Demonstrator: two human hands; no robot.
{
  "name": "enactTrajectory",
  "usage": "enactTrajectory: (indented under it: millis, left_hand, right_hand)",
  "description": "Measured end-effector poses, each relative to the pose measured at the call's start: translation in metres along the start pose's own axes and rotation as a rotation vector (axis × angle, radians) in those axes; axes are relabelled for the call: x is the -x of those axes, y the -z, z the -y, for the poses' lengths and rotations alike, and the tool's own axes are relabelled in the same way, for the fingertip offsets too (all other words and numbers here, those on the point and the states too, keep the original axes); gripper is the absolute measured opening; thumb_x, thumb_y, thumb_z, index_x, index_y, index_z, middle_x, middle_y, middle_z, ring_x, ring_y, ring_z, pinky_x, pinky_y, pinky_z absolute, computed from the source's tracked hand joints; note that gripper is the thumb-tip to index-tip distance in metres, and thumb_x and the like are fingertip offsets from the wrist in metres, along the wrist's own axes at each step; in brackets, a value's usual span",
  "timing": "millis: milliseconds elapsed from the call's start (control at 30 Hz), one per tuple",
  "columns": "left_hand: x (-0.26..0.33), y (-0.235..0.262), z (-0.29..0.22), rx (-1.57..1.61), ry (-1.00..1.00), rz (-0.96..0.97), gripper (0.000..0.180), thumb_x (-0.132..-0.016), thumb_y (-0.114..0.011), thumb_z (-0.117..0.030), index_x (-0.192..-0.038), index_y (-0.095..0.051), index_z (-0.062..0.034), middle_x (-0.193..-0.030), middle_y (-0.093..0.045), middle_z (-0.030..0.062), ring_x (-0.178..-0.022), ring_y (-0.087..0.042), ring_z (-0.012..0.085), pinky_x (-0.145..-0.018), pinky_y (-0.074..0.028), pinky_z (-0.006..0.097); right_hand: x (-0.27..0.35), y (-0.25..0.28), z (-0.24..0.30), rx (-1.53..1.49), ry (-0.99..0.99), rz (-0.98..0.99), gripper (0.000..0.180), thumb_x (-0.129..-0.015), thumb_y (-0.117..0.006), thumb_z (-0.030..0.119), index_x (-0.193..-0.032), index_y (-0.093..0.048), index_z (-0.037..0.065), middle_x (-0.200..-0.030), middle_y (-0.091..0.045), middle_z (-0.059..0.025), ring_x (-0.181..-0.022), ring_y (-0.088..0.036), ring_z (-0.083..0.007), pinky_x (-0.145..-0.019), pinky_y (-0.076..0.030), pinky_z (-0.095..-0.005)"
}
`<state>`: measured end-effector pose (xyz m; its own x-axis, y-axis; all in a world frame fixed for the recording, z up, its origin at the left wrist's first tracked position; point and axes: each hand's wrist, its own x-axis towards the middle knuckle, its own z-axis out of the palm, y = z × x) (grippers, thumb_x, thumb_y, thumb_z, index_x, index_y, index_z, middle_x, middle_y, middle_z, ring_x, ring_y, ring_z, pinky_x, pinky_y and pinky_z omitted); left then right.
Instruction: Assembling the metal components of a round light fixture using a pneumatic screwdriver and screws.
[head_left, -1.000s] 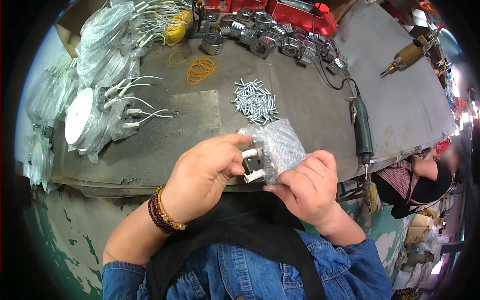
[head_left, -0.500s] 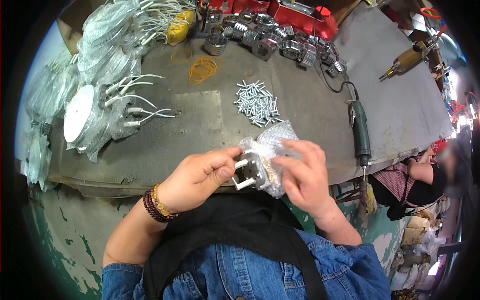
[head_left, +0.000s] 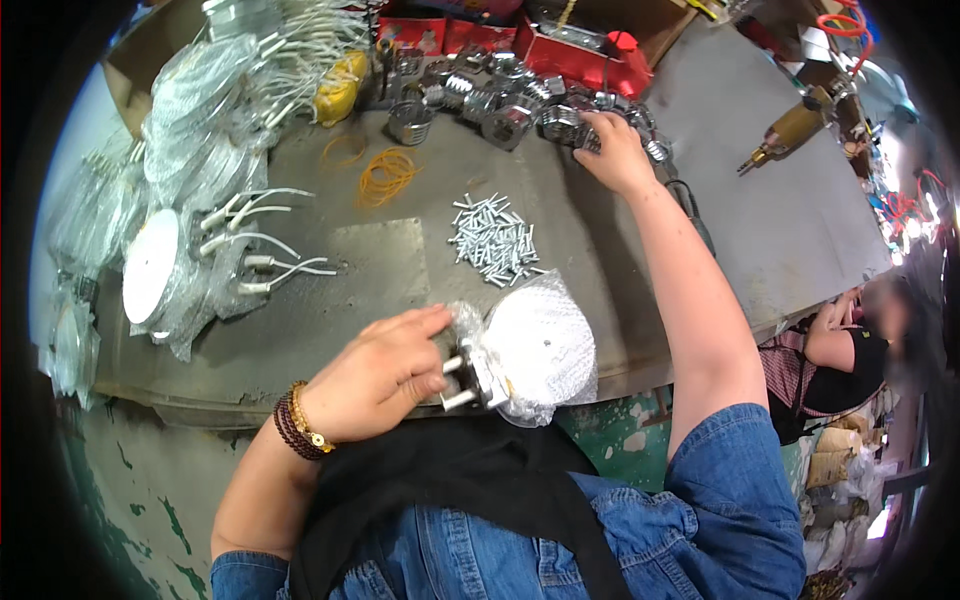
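Observation:
At the table's front edge my left hand (head_left: 385,375) is closed on the metal bracket end of a white disc (head_left: 545,345) wrapped in clear bubble film. White prongs (head_left: 460,385) jut from that bracket toward my thumb. My right arm stretches far across the table. Over a heap of shiny ribbed metal collars (head_left: 515,120) at the back, my right hand (head_left: 618,155) has thumb and fingers apart beside one collar. Its fingertips partly cover the collars there. A pile of small silver screws (head_left: 493,240) lies beyond the wrapped disc.
More film-wrapped discs (head_left: 150,265) with white wires stack along the left. Orange rubber bands (head_left: 387,177) lie near a yellow bundle (head_left: 340,88). Red boxes (head_left: 590,65) stand behind the collars. My right arm partly hides a dark power screwdriver (head_left: 692,212). A brass-coloured tool (head_left: 790,130) is at right.
My right hand has left the wrapped disc and reached far forward to the metal collars. The disc now shows its white face more fully. My left hand stays at the bracket, shifted slightly left.

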<state>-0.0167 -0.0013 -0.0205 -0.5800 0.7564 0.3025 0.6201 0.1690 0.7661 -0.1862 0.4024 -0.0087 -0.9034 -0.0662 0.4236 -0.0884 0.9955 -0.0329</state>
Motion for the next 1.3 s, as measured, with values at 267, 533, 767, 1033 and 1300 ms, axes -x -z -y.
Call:
enactTrajectory:
  millis: [267,533,767,1033,1300]
  left_hand:
    - [0.047,0.025,-0.005,-0.499,0.076,-0.29,0.018,-0.078,-0.078,-0.018,-0.082,-0.063,-0.0086,-0.081,-0.063,0.0068,-0.076,-0.059,0.0295,-0.073,-0.043,0.04]
    - [0.07,0.036,-0.014,-0.463,0.082,-0.501,0.043,-0.069,-0.088,-0.019,-0.105,-0.067,-0.0061,-0.109,-0.069,0.0172,-0.102,-0.065,0.0351,-0.087,-0.052,0.044]
    - [0.074,0.023,-0.025,-0.087,0.033,-0.688,0.089,-0.067,-0.091,-0.012,-0.143,-0.047,0.0,-0.14,-0.054,0.0196,-0.121,-0.059,0.0262,-0.102,-0.049,0.037]
    - [0.097,0.021,0.001,0.742,0.345,-0.582,0.095,-0.071,-0.09,-0.003,-0.152,-0.038,-0.0011,-0.14,-0.052,0.009,-0.122,-0.055,0.015,-0.105,-0.045,0.031]
    - [0.06,0.015,-0.011,-0.267,0.181,-0.368,0.088,-0.064,-0.093,-0.026,-0.139,-0.052,-0.0014,-0.131,-0.05,0.0173,-0.123,-0.052,0.0321,-0.105,-0.044,0.04]
  right_hand:
    - [0.013,0.001,0.004,-0.131,-0.032,-0.227,0.053,-0.077,-0.082,0.028,-0.121,-0.061,0.008,-0.118,-0.065,-0.0147,-0.108,-0.063,-0.0369,-0.093,-0.052,-0.044]
    - [0.099,0.105,0.216,-1.06,0.308,0.495,0.076,-0.07,-0.089,0.025,-0.134,-0.051,0.01,-0.108,-0.064,-0.0073,-0.098,-0.063,-0.0165,-0.084,-0.051,-0.032]
    - [0.107,0.115,0.247,-1.056,0.475,0.402,0.054,-0.086,-0.081,0.031,-0.127,-0.059,0.004,-0.102,-0.071,-0.0141,-0.091,-0.068,-0.0254,-0.08,-0.053,-0.0361]
    - [0.145,0.072,0.233,-0.922,0.431,0.475,0.016,-0.088,-0.073,0.018,-0.099,-0.076,0.008,-0.085,-0.072,-0.0083,-0.088,-0.068,-0.0275,-0.083,-0.049,-0.0413]
    - [0.157,0.06,0.236,-0.961,0.343,0.219,0.009,-0.079,-0.076,0.016,-0.082,-0.071,0.008,-0.073,-0.068,-0.0091,-0.069,-0.066,-0.0295,-0.067,-0.05,-0.0399]
